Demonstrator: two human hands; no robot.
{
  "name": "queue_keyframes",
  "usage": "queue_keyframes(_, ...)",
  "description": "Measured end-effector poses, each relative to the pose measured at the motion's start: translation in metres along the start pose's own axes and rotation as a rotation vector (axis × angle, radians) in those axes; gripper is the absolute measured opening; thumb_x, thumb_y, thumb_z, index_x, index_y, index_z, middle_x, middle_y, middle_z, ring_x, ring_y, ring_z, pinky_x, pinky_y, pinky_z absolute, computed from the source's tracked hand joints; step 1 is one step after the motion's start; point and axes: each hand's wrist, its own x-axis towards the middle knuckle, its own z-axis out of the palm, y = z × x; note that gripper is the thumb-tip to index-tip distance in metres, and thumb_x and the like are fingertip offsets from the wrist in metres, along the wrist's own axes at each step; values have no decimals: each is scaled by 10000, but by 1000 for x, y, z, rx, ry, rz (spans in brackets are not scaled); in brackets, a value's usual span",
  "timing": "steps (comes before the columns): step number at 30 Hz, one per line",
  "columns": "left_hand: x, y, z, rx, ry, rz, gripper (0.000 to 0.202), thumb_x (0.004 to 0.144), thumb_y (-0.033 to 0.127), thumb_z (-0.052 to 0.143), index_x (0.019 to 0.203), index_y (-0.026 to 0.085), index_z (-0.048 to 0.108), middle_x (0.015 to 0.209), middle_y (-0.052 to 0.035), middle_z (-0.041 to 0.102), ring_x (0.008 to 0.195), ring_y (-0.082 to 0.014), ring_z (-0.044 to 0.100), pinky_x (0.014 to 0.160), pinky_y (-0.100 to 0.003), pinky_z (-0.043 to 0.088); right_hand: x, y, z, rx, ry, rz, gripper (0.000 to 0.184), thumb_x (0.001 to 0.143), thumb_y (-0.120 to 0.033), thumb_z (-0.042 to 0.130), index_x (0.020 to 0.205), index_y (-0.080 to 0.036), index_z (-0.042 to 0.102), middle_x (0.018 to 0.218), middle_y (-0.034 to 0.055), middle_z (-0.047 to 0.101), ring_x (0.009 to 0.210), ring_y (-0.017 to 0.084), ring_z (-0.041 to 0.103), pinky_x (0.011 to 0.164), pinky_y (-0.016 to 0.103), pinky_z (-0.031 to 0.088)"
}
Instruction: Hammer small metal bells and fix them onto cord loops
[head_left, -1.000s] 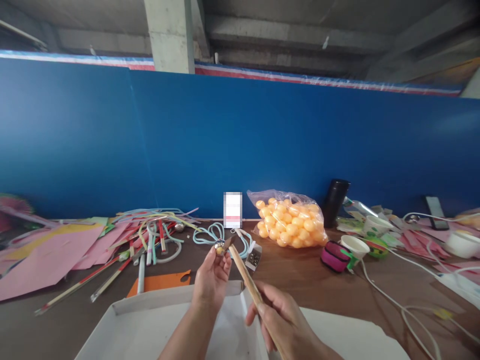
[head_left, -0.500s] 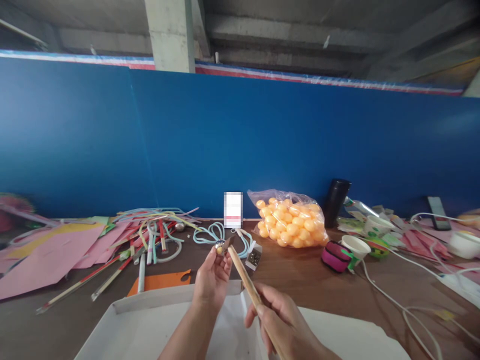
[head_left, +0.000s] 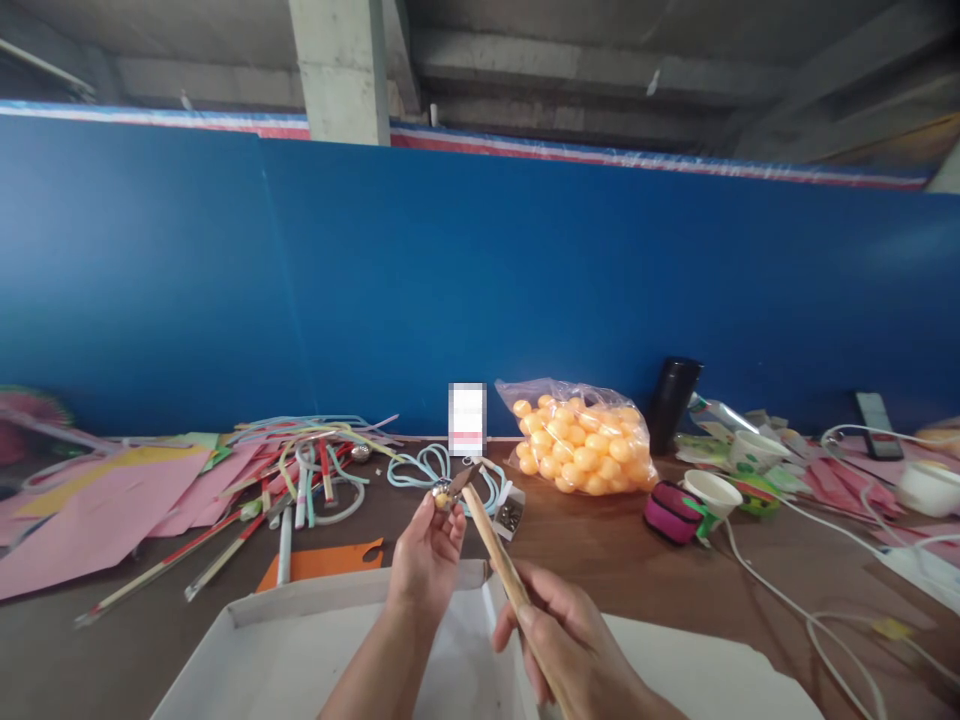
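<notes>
Dark head of my wooden-handled tool has swung a touch toward upper right vs half a second ago, with more of its length showing; handle tip went slightly right with it; both hands about where they were; left hand, low and just left of centre in the frame: thumb and fingertips together, clamped on a shiny round piece, silver with a gold-ish patch; right hand, lower right of centre: fingers wrapped round the handle; whether head touches piece, can't tell, too small

To do this bit well, my read: keep the pinch low on the piece so thumb stays clear of the head; hold the piece dead still and let only the tool move; short strokes from the wrist, no forearm swing; a grip further up the handle would steady the head; stay near the white box, bottom of frame, as a small round piece likely rolls if dropped; mind the small box of metal bits just right of the head, easy to knock
</notes>
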Motion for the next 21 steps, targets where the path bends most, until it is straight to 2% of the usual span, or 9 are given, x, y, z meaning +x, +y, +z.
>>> queue_keyframes(3, 1, 0, -1, 6, 0, 3, 105, 822, 119, 515, 846, 99, 615, 808, -91, 648, 678, -131, 626, 601, -220, 534, -1, -3, 0, -3, 0, 2, 373, 875, -360, 416, 1182, -158, 485, 844, 60, 655, 387, 38, 463, 373, 176, 309)
queue_keyframes(9, 0, 0, -2, 8, 21, -3, 98, 819, 132, 530, 822, 92, 619, 766, -77, 638, 683, -140, 631, 616, -226, 539, -4, -12, 3, 36, 90, -49, 426, 869, -408, 413, 1202, -151, 475, 792, 56, 646, 371, 35, 421, 368, 179, 280)
queue_keyframes(14, 0, -1, -3, 4, -2, 0, 94, 815, 131, 537, 822, 91, 622, 764, -76, 635, 690, -140, 629, 625, -226, 536, -3, -7, 3, 45, 35, -17, 446, 859, -423, 427, 1210, -153, 471, 810, 61, 650, 377, 43, 440, 362, 179, 293)
queue_keyframes(18, 1, -1, -3, 14, -39, 6, 119, 822, 134, 528, 869, 84, 625, 826, -101, 647, 675, -124, 619, 602, -211, 528, -2, 0, 3, 13, 23, -13, 393, 875, -387, 415, 1193, -168, 492, 812, 48, 655, 381, 38, 441, 372, 174, 295)
queue_keyframes(21, 2, 0, -3, 14, -28, 8, 115, 823, 138, 529, 855, 83, 625, 812, -99, 647, 676, -126, 620, 605, -216, 530, -2, 0, 2, -3, 3, -29, 390, 883, -385, 409, 1200, -171, 487, 828, 50, 657, 389, 40, 452, 376, 175, 302)
